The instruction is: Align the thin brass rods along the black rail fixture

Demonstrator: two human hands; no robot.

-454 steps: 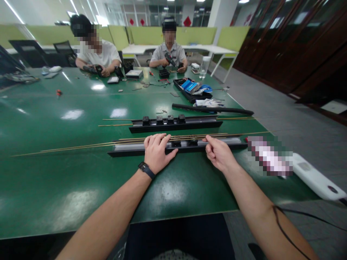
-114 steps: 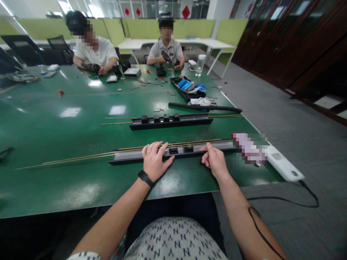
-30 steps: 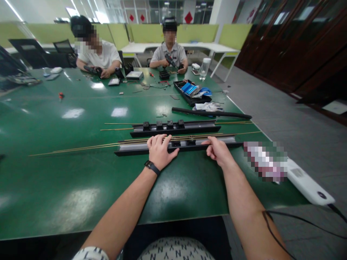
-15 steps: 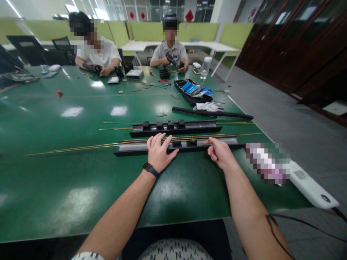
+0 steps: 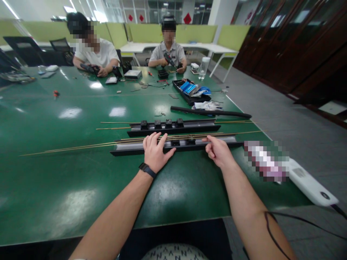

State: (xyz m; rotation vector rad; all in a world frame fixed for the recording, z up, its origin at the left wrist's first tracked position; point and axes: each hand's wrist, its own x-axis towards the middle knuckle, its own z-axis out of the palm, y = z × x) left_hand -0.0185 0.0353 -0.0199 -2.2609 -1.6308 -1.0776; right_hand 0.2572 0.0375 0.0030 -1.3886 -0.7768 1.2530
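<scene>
My left hand (image 5: 155,153), with a dark wristband, lies across a long black channel profile (image 5: 127,152), fingers spread and thumb apart. Thin brass-coloured rods (image 5: 81,147) run lengthwise over this channel and stick out far to the left, passing by my left fingertips. Small black blocks (image 5: 191,141) sit inside the channel between my hands. At its right part is my right hand (image 5: 219,151), index finger reaching to the rods and the other fingers curled in; whatever they pinch is hidden. Just beyond lies a second channel (image 5: 173,131) holding several black blocks (image 5: 157,124) and more rods.
A black foam-like strip (image 5: 211,112), white gloves (image 5: 207,105) and a black tray (image 5: 180,90) with blue packs lie farther back. A white device (image 5: 311,182) with a cable stands at the right table edge. Two people (image 5: 94,54) (image 5: 168,54) work with power tools across the green table (image 5: 54,195).
The view has shifted slightly, so most things appear a little farther left. Both hands keep nearly the same places on the channel.
</scene>
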